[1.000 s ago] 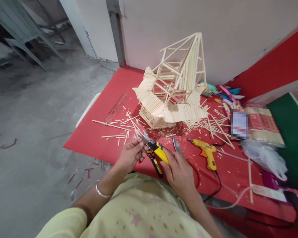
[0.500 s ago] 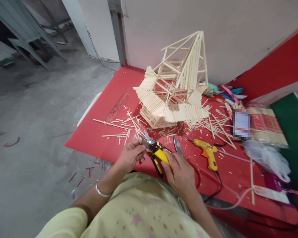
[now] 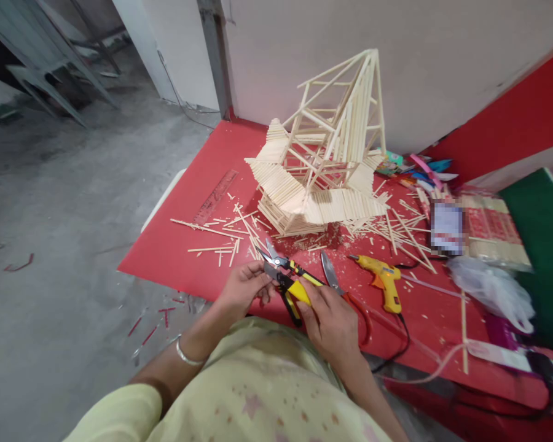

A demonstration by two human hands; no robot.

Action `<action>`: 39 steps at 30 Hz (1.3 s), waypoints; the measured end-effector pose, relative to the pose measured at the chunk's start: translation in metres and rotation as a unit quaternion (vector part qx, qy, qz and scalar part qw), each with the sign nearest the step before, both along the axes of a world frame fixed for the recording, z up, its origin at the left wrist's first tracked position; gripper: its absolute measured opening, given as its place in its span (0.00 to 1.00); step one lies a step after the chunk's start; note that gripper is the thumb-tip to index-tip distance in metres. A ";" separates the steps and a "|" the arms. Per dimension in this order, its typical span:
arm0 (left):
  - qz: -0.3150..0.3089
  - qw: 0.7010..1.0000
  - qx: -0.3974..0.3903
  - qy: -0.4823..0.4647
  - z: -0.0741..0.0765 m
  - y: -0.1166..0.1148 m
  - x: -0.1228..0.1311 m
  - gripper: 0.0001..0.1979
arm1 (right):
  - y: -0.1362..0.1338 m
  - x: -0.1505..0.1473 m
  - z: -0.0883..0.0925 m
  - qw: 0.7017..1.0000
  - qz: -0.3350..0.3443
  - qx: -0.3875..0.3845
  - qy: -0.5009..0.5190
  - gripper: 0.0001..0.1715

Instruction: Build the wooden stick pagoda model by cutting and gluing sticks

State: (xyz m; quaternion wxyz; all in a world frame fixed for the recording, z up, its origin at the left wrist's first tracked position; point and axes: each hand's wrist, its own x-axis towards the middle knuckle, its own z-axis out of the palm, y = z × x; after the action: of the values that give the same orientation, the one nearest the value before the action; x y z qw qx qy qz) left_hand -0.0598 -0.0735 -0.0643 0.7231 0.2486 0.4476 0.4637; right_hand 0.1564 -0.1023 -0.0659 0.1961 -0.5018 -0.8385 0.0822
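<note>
My right hand (image 3: 329,313) is closed around the yellow and black handles of a cutting tool (image 3: 298,291), its dark blade pointing up and left. Close to that blade, my left hand (image 3: 244,288) has its fingers pinched together; what they hold is too small to make out. Just beyond the hands lies another pair of cutters (image 3: 273,259) with silver blades, partly overlapped by the held tool. A model of thin wooden sticks (image 3: 322,202), a tall open frame over a wide slatted base, stands on the red table (image 3: 166,252).
Loose sticks (image 3: 240,230) and a clear ruler (image 3: 215,196) lie left of the model. Rightward are red-handled scissors (image 3: 359,313), a yellow glue gun (image 3: 383,279) with its cord, a phone (image 3: 447,228), stick packs (image 3: 498,230) and a plastic bag (image 3: 493,288).
The dark blade of the held tool has tilted slightly and lies a little lower beside my left fingers. The whole view has shifted slightly.
</note>
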 end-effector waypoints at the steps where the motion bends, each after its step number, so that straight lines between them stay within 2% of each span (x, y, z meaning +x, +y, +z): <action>1: 0.000 1.000 0.001 0.001 -0.001 -0.001 0.000 0.19 | -0.001 0.000 0.000 1.000 0.002 -0.001 0.002 0.27; 7: -0.001 1.000 0.011 0.012 -0.007 -0.004 0.001 0.19 | -0.005 0.003 0.002 1.000 0.003 0.007 0.018 0.28; 11: -0.010 0.999 0.028 0.033 -0.006 -0.004 0.002 0.19 | -0.005 0.005 -0.001 1.000 0.000 0.022 0.016 0.30; 17: -0.055 0.995 0.055 0.069 -0.004 -0.004 0.002 0.21 | -0.003 0.009 0.003 0.999 0.015 0.025 0.024 0.30; 21: -0.078 0.987 0.087 0.113 -0.005 -0.006 0.000 0.19 | -0.005 0.010 0.006 0.999 0.015 0.032 0.037 0.28; 26: -0.034 0.989 0.092 0.114 0.001 -0.015 0.001 0.17 | -0.011 0.011 0.004 0.998 0.022 0.036 0.053 0.29; 33: -0.015 0.994 0.070 0.087 0.007 -0.019 0.006 0.17 | -0.014 0.011 0.007 0.996 0.028 0.035 0.080 0.28; 39: -0.006 0.993 0.059 0.099 0.016 -0.022 0.007 0.17 | -0.016 0.015 0.006 0.996 0.015 0.060 0.057 0.29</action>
State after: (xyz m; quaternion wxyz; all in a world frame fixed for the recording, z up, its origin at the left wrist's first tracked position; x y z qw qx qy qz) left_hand -0.0530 -0.0956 -0.0487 0.6622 0.3384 0.4870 0.4580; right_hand 0.1718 -0.1180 -0.0598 0.2721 -0.4708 -0.8368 0.0628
